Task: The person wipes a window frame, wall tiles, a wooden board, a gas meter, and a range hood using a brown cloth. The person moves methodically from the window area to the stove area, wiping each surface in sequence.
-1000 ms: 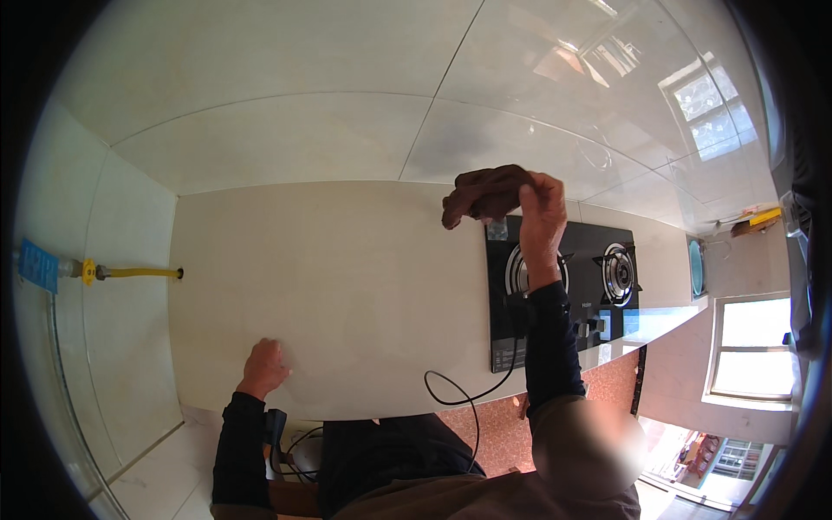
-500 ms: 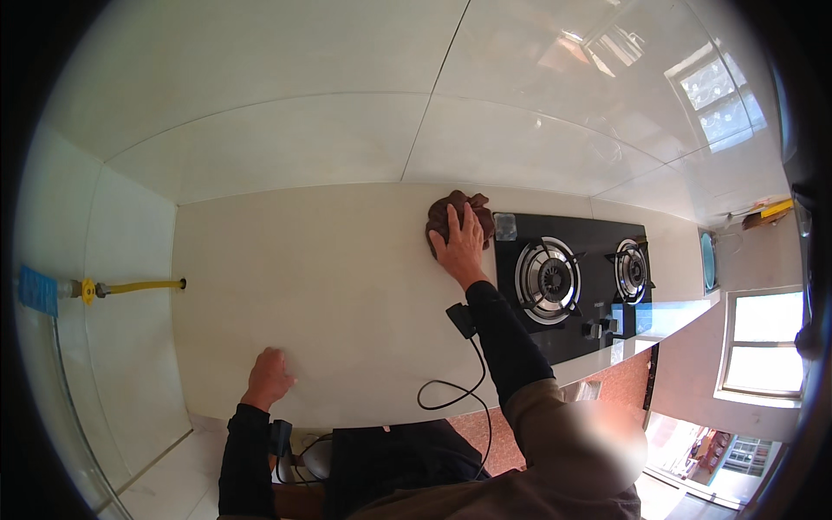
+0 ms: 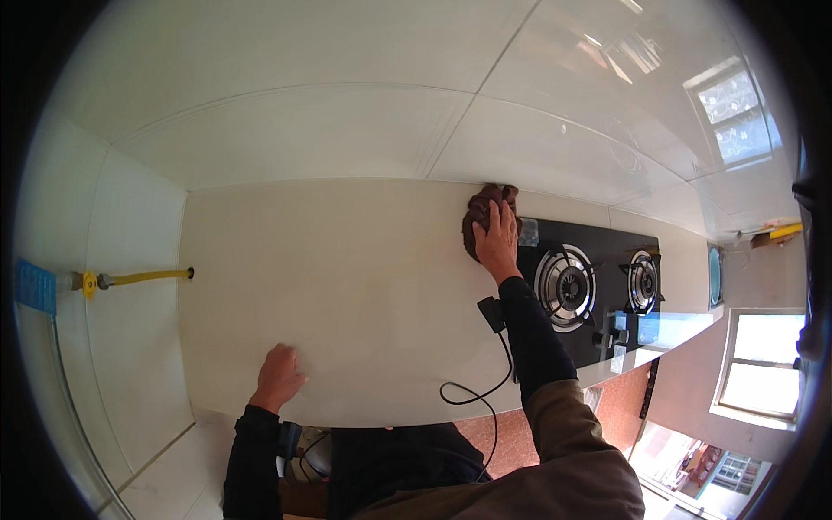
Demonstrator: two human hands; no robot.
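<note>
A bunched dark brown cloth [image 3: 482, 217] lies on the pale countertop [image 3: 338, 277], against the foot of the tiled wall and close to the stove's back left corner. My right hand [image 3: 497, 245] presses down on it, fingers spread over its folds, the arm stretched forward. Part of the cloth is hidden under the palm. Near the counter's front edge, at the left, my left hand [image 3: 279, 377] rests with its fingers curled in and nothing seen in them. A black device with a cable sits at each wrist.
A black two-burner gas stove [image 3: 568, 286] is set into the counter at the right. A yellow gas hose [image 3: 147, 278] runs from a valve on the left wall into a hole in the counter. The cable [image 3: 468, 399] loops beside my right forearm. A turquoise basin [image 3: 714, 276] stands beyond the stove.
The whole view has shifted, so the stove and wall seams sit farther right. My right hand has pushed the cloth slightly closer to the wall. My left hand stays nearly in place.
</note>
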